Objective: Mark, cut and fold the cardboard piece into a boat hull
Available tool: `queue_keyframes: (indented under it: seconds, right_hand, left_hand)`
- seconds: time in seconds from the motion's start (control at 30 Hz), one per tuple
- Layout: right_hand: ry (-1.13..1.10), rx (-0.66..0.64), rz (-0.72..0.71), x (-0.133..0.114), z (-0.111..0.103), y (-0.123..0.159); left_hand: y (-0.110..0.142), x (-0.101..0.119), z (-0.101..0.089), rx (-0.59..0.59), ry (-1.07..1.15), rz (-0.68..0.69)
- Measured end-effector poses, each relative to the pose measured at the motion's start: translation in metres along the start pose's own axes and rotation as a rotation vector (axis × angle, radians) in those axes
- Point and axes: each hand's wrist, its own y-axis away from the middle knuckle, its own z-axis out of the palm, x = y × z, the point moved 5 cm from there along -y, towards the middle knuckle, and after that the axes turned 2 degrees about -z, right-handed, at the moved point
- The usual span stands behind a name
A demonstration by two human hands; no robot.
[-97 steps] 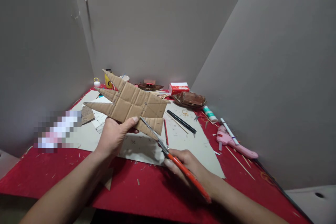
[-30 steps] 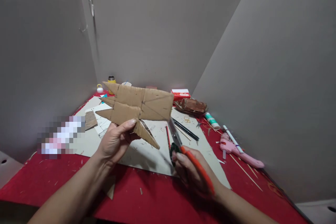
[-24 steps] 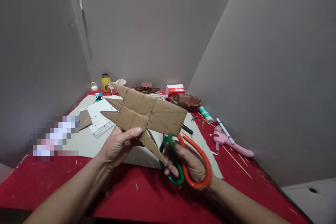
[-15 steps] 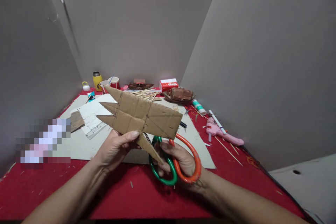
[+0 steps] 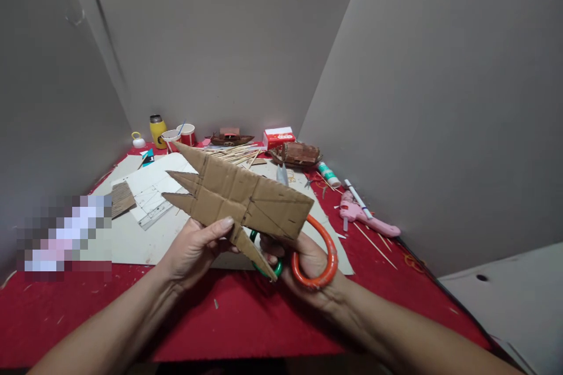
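Observation:
A brown cardboard cutout (image 5: 226, 193) with pointed prongs at its left end and pencil lines across it is held up in front of me. My left hand (image 5: 196, 249) pinches its lower edge, thumb on top. From that edge a narrow cardboard strip slants down to the right. My right hand (image 5: 303, 258) is wrapped round scissors (image 5: 331, 263) that have one orange and one green handle loop. Those loops show below the cardboard's right end. Blade tips poke out above its far edge, while the rest of the blades is hidden behind the cardboard.
A pale board (image 5: 132, 243) lies on the red table cover (image 5: 211, 328), with drawn-on paper (image 5: 153, 196) on it. Behind are thin sticks (image 5: 235, 154), two model boats (image 5: 295, 154), cups and a yellow bottle (image 5: 157, 131). A pink glue gun (image 5: 367, 220) lies at right, near the grey wall.
The scissors have moved up behind the cardboard, so less of the green loop shows and blade tips now appear above. The cardboard's right end has dipped slightly. The view has shifted a little.

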Motion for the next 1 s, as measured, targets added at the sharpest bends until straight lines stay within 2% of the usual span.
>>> queue_keyframes:
  seconds: [0.07, 0.13, 0.23, 0.3, 0.43, 0.5, 0.63, 0.73, 0.9, 1.0]
  right_hand:
    - [-0.002, 0.035, -0.049, -0.006, -0.004, -0.001]
    - [0.007, 0.064, -0.105, -0.013, -0.01, -0.003]
    - [0.063, 0.064, -0.159, -0.018, -0.015, -0.004]
    - [0.142, 0.008, -0.129, -0.013, -0.013, -0.003]
    - [0.345, -0.177, 0.042, 0.006, -0.004, 0.004]
    - [0.459, -0.208, 0.008, 0.006, -0.001, 0.005]
    - [0.527, -0.125, -0.22, -0.019, -0.001, -0.001]
    - [0.48, -0.059, -0.288, -0.034, -0.005, -0.005]
    - [0.438, -0.02, -0.264, -0.033, -0.008, -0.004]
    - [0.451, -0.025, -0.242, -0.025, -0.006, -0.001]
  left_hand:
    - [0.0, 0.011, -0.006, 0.101, 0.106, 0.047]
    - [0.002, 0.029, -0.013, 0.194, 0.204, 0.16]
    - [0.003, 0.051, -0.018, 0.227, 0.233, 0.289]
    - [0.004, 0.06, -0.02, 0.235, 0.225, 0.319]
    - [0.007, 0.071, -0.026, 0.264, 0.171, 0.398]
    - [0.007, 0.073, -0.027, 0.259, 0.12, 0.412]
    - [0.005, 0.066, -0.021, 0.197, -0.018, 0.359]
    - [0.001, 0.055, -0.015, 0.143, -0.127, 0.294]
    - [-0.007, 0.032, -0.013, 0.072, -0.282, 0.158]
    - [-0.009, 0.023, -0.012, 0.031, -0.346, 0.138]
